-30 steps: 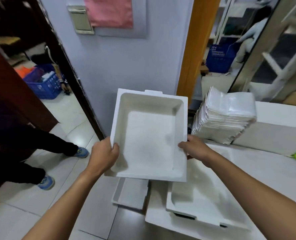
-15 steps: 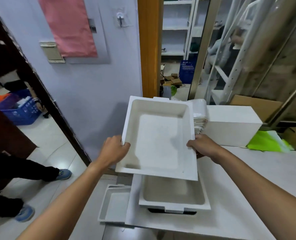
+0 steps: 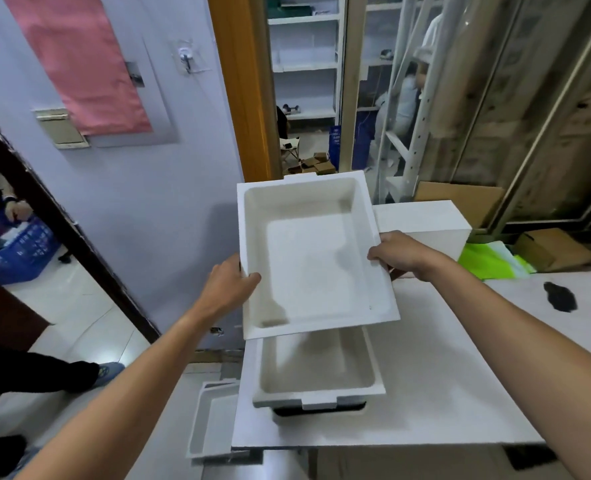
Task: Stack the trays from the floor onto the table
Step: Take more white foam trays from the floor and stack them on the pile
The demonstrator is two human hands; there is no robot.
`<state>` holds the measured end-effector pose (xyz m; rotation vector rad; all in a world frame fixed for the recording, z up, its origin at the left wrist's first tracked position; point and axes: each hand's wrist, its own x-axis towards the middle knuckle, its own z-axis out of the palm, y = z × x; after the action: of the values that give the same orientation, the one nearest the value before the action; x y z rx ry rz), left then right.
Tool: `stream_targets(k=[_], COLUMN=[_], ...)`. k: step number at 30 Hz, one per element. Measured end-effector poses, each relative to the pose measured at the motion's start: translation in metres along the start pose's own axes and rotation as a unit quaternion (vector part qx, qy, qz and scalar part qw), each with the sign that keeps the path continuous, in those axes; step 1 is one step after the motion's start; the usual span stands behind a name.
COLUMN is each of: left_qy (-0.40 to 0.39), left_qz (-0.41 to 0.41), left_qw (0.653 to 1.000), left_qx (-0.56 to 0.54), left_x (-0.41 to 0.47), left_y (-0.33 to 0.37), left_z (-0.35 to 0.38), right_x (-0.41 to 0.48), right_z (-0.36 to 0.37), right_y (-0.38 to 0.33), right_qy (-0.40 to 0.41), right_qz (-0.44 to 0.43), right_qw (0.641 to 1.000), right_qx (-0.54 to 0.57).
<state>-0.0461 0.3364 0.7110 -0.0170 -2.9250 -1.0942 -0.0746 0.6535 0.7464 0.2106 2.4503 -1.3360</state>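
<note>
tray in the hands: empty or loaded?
Empty. The held tray shows a bare white floor and inner walls with nothing inside. The left hand and right hand grip its side rims.

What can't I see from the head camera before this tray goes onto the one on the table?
Head view only.
Far half of the tray on the table: covered by the held tray.
Floor tray: right side hidden under the table edge; more trays there cannot be told.
Fingers of left hand and right hand beneath the held tray: hidden by it.
</note>
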Motion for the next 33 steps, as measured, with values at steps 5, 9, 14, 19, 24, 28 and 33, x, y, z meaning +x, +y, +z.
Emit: stream_targets(k=[5, 9, 14, 19, 24, 28, 33], left_qy=[-0.006, 0.004, -0.024, 0.046, 0.046, 0.039, 0.080], left_qz=[0.026, -0.001, -0.016, -0.070, -0.017, 0.034, 0.004], left_qw=[1.000, 0.999, 0.999, 0.996, 0.999, 0.998, 0.996], left_qx=[-0.015, -0.041, -0.039, 0.005, 0.007, 0.044, 0.030], left_x=[0.000, 0.000, 0.008, 0.021, 0.011, -0.003, -0.010], left_y=[0.007, 0.006, -0.009, -0.015, -0.011, -0.011, -0.015], left_z=[0.001, -0.004, -0.022, -0.046, -0.050, -0.045, -0.039], right_x=[-0.001, 0.002, -0.001, 0.003, 0.005, 0.006, 0.014], right_z=[-0.012, -0.014, -0.013, -0.013, 0.006, 0.018, 0.021], right_y=[0.000, -0.002, -0.015, -0.037, -0.050, -0.053, -0.047], right_qy=[0.023, 0.036, 0.041, 0.068, 0.043, 0.036, 0.056], right_qz=[-0.010, -0.022, -0.039, -0.080, -0.129, -0.146, -0.164], right_qw=[1.000, 0.998, 0.981, 0.946, 0.922, 0.914, 0.929], right_qx=[-0.011, -0.051, -0.187, -0.306, -0.364, -0.377, -0.328])
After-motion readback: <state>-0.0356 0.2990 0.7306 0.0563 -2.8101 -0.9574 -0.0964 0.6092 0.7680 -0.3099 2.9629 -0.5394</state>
